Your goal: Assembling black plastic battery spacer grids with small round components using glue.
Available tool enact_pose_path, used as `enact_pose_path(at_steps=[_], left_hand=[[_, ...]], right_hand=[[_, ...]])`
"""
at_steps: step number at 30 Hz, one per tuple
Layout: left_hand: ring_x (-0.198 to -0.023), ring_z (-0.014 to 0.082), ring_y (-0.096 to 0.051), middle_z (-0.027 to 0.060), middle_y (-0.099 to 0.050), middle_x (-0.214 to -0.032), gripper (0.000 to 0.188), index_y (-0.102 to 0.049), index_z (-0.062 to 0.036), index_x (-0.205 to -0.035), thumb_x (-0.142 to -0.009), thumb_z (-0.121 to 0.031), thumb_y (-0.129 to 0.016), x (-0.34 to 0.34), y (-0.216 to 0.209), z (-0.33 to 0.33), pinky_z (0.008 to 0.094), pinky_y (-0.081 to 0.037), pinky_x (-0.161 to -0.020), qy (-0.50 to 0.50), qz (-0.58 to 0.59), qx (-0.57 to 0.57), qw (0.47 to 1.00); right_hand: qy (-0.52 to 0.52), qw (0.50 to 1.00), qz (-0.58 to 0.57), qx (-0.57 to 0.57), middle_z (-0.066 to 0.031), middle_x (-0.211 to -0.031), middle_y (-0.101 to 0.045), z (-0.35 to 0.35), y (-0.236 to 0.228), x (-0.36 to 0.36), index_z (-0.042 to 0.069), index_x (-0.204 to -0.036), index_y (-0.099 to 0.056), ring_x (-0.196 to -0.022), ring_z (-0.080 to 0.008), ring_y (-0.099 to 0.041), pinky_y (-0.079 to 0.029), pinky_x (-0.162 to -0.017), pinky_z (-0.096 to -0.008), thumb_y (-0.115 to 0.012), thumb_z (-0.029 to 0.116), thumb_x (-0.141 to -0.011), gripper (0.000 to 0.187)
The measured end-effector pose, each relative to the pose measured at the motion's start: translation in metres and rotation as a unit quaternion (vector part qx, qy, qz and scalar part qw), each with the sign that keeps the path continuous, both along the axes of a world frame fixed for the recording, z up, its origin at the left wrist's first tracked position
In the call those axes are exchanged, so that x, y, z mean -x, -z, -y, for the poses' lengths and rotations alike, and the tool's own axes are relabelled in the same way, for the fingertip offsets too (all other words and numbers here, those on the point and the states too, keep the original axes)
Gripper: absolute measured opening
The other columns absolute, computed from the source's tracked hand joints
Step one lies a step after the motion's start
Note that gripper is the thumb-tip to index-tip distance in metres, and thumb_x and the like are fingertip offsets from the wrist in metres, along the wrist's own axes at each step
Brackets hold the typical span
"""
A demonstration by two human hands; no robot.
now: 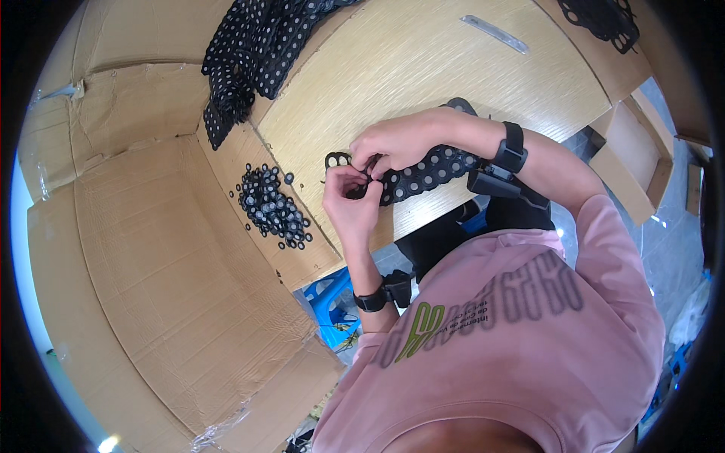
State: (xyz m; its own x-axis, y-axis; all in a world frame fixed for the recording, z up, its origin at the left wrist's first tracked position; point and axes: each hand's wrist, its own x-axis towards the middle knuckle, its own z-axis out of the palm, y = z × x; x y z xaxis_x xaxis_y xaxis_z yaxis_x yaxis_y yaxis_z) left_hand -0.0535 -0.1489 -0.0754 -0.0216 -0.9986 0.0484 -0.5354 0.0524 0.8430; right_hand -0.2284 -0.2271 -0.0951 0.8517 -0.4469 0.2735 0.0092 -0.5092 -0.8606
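Observation:
A black lace-like strip with rows of pale round dots [427,174] lies along the near edge of the wooden table, running off to the right under my right forearm. My left hand [351,211] is closed at the strip's left end, thumb and fingers pinching it. Just above, my right hand [393,145] bends over the same end with its fingertips pressed together on it, almost touching the left fingers. Whatever small part lies between the fingertips is hidden. To the left of my hands is a pile of small black rings with pale centres [272,208].
The pile sits on a cardboard flap beside the wooden tabletop [362,72]. Black dotted fabric [257,49] is heaped at the far left. A flat clear strip [495,34] lies at the back, and more black lace [602,21] at far right. Large cardboard walls [158,249] stand left.

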Motion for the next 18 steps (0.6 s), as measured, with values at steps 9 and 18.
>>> enact_pose_path(at_steps=[9, 18], left_hand=[[-0.075, 0.0121, -0.059, 0.0050, -0.061, -0.080, 0.026, -0.053, -0.0030, -0.087, -0.067, 0.006, -0.066, -0.005, 0.001, 0.003, 0.0253, -0.047, -0.071, -0.008, -0.050, -0.044, 0.998], [-0.077, 0.0098, -0.058, 0.0055, -0.062, -0.087, 0.026, -0.052, -0.0031, -0.092, -0.072, 0.012, -0.060, -0.017, 0.002, 0.005, 0.0225, -0.047, -0.069, 0.000, -0.074, -0.009, 0.997]], right_hand=[[0.016, 0.999, 0.011, -0.026, -0.0166, -0.080, -0.063, -0.001, 0.002, 0.000, -0.005, -0.088, -0.063, -0.077, -0.0301, -0.062, -0.047, -0.071, -0.0370, -0.065, 0.002, -0.077, 0.013], [0.051, 0.998, 0.031, -0.028, -0.0172, -0.079, -0.063, -0.002, -0.003, 0.003, -0.004, -0.088, -0.061, -0.073, -0.0292, -0.060, -0.046, -0.068, -0.0372, -0.064, 0.005, -0.081, 0.012]])
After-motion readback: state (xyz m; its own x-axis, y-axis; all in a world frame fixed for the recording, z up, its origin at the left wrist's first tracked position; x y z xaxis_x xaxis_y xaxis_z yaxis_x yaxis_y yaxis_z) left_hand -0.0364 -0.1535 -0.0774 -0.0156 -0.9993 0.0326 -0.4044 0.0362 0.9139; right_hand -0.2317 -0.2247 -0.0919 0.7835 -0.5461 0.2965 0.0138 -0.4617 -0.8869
